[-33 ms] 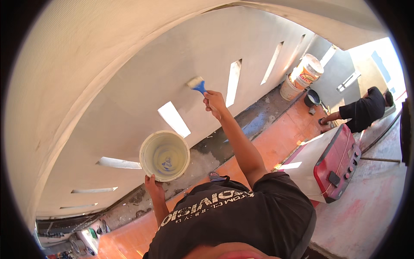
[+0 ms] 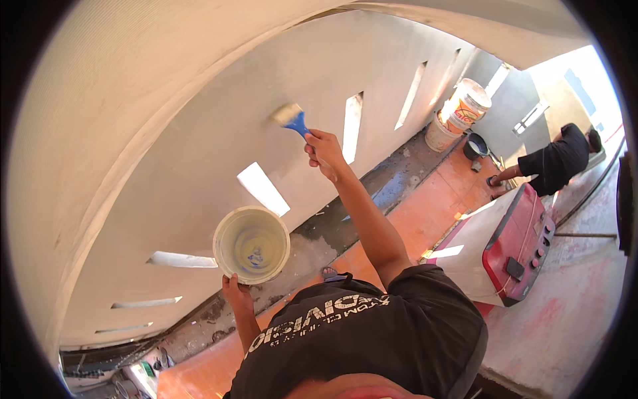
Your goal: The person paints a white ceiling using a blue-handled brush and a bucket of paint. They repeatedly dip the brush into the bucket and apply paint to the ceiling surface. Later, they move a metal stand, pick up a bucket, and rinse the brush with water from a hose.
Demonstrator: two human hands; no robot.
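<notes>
My right hand (image 2: 324, 154) is closed around the blue handle of a wide paintbrush (image 2: 290, 118). The brush's pale bristles are at the grey plastered wall (image 2: 212, 120), slightly smeared by motion. My left hand (image 2: 237, 292) grips the near rim of a round whitish bucket (image 2: 222, 256), its fingers outside and thumb at the edge. Inside the bucket, a pale layer with some blue marks shows at the bottom; whether it is liquid I cannot tell.
Narrow slots (image 2: 264, 189) pierce the wall. On the right stands a red-and-white washing machine (image 2: 505, 246). Farther off are stacked paint buckets (image 2: 465, 106), a black bucket (image 2: 475, 147) and a bending person (image 2: 565, 159) in dark clothes. Orange tiles (image 2: 432, 199) cover the floor.
My right hand has carried the paintbrush a little to the left and up along the wall. The bucket stays in my left hand, nearly in place. The view has shifted slightly.
</notes>
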